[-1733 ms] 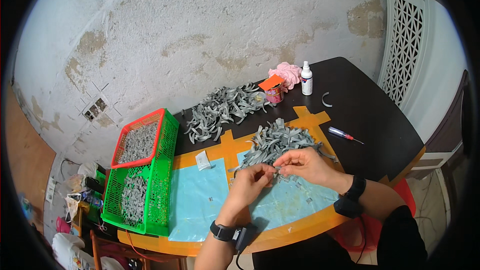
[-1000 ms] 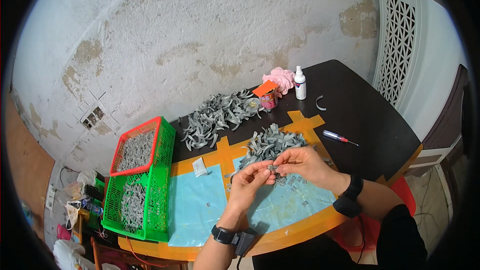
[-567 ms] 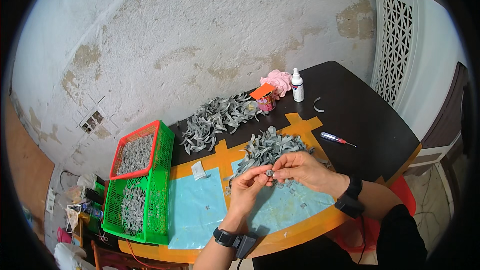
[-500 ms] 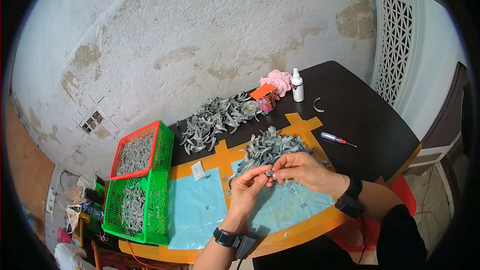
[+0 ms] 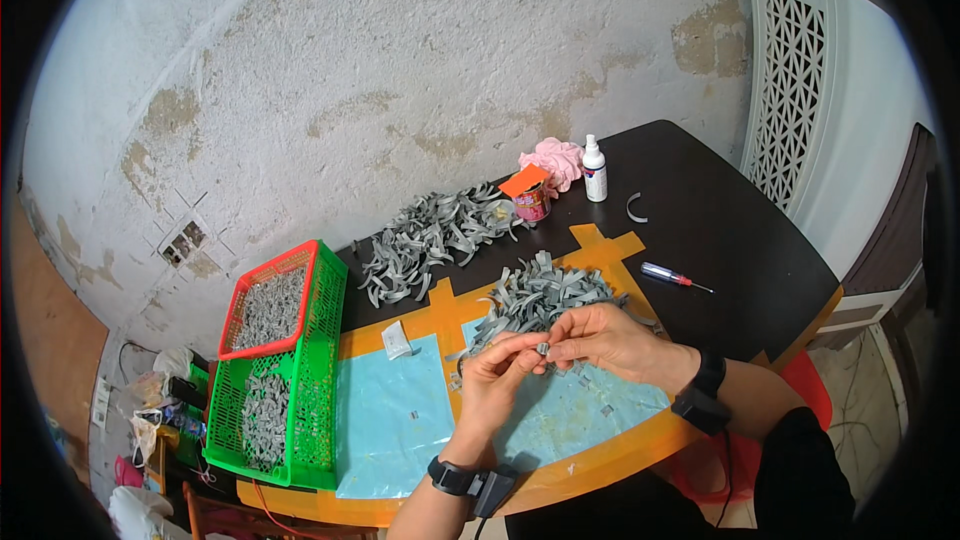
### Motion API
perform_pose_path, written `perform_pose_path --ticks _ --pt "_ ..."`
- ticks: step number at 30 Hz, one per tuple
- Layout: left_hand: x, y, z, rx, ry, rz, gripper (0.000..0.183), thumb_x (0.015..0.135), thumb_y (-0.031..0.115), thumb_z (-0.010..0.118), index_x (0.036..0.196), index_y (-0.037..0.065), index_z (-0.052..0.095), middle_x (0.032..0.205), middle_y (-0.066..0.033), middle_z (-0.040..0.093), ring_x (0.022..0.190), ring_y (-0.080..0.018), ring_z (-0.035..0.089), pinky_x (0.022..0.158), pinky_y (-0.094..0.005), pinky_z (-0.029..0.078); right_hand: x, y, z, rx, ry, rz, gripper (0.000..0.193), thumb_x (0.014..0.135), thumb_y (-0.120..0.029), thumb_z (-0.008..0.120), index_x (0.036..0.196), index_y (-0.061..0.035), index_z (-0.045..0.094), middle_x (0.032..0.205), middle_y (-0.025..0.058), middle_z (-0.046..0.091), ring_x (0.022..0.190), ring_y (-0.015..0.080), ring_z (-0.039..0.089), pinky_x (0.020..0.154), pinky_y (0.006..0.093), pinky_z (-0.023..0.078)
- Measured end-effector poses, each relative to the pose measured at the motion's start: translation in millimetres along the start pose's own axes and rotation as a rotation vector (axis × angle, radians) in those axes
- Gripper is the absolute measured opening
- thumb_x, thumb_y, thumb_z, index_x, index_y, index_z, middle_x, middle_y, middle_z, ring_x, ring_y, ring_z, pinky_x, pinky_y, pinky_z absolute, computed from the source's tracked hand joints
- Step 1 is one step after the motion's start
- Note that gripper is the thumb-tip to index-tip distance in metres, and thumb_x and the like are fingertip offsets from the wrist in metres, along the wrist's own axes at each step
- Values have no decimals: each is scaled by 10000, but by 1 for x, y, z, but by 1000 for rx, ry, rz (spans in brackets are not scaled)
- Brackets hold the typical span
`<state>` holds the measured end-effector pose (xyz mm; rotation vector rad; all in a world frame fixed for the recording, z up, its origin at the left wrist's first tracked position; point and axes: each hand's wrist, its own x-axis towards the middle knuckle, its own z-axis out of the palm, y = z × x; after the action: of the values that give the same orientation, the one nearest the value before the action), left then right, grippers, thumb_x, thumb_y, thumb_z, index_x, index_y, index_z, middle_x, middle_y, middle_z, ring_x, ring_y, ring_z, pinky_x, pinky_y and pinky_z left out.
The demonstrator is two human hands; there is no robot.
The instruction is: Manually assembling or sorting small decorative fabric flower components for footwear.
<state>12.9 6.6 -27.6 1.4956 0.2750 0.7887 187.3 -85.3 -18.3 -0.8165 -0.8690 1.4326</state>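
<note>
A small grey piece [image 5: 543, 348] is pinched between my two hands, its exact kind too small to make out. My left hand [image 5: 497, 372] grips it from the left, thumb and fingertips pressed together. From the right, my right hand [image 5: 607, 342] closes thumb and forefinger on it too. Just behind my hands lies a heap of grey curved strips [image 5: 545, 295]. Under them a light blue sheet [image 5: 590, 430] covers the table, with a few tiny flat bits on it.
A second heap of grey strips [image 5: 430, 235] lies by the wall, near a tin [image 5: 532, 205], pink cloth [image 5: 553, 162] and white spray bottle [image 5: 594, 170]. On the right is a screwdriver [image 5: 675, 278]. At left, a red basket [image 5: 262, 348] of small grey pieces sits on a green basket [image 5: 318, 390].
The small grey piece has turned slightly between my fingertips and shifted a little. My hands otherwise stay in nearly the same place.
</note>
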Motion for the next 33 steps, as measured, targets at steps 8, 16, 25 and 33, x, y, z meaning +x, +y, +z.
perform_pose_path --ticks 8,16,25,33 --pt "0 2 0 49 -36 -4 209 893 -2 594 1091 6 660 937 -48 591 775 -106 588 695 -221 484 -1 -4 -1 -55 2 -9 147 835 -27 671 944 11 580 842 78 649 766 134 613 710 255 493" --pt "0 3 -2 268 -110 51 170 889 20 609 1047 -1 666 918 -43 611 781 -102 592 710 -226 489 0 -7 1 -82 -22 -22 260 824 -42 694 1008 15 519 908 97 637 796 145 625 725 263 503" --pt "0 11 -4 -40 -123 -282 181 900 42 604 1070 0 652 888 -60 659 824 -138 632 751 -241 510 2 -9 -2 -197 -58 -74 259 788 45 701 970 -1 522 882 70 617 784 112 628 687 232 511" --pt "2 8 -7 -161 -33 -336 173 919 75 592 1074 8 626 902 -52 665 819 -113 636 767 -239 527 7 -13 -14 -319 -85 -95 170 887 -5 598 1054 23 593 928 49 642 842 107 631 742 238 511"
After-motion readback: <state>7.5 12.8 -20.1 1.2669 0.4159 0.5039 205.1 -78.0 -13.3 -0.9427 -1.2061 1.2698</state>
